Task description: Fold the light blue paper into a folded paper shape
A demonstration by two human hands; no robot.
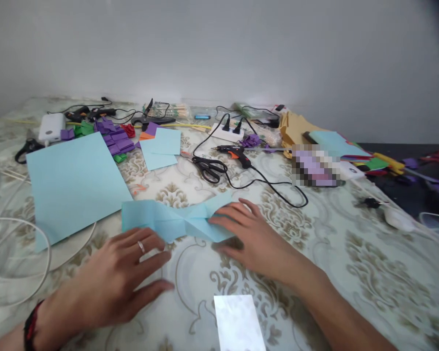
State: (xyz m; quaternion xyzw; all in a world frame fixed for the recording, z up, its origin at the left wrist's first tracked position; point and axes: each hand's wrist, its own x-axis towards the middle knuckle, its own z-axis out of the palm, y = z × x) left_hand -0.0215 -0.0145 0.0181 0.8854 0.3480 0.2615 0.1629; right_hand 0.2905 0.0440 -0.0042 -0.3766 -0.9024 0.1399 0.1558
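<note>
A creased, partly folded light blue paper [175,219] lies on the patterned tablecloth in front of me. My right hand [249,234] lies flat on its right end, fingers stretched leftward and pressing the fold. My left hand [120,273], with a ring on one finger, rests palm down on the cloth just below the paper's left half, fingers spread and tips near its lower edge. Neither hand grips anything.
A large blue sheet [73,185] lies at left and smaller blue squares [163,146] behind. Black scissors [208,168], a glue gun [234,153] with its cord, a power strip [227,132], purple folded pieces [115,136], white cables [18,253] and a white card [237,321] surround the work.
</note>
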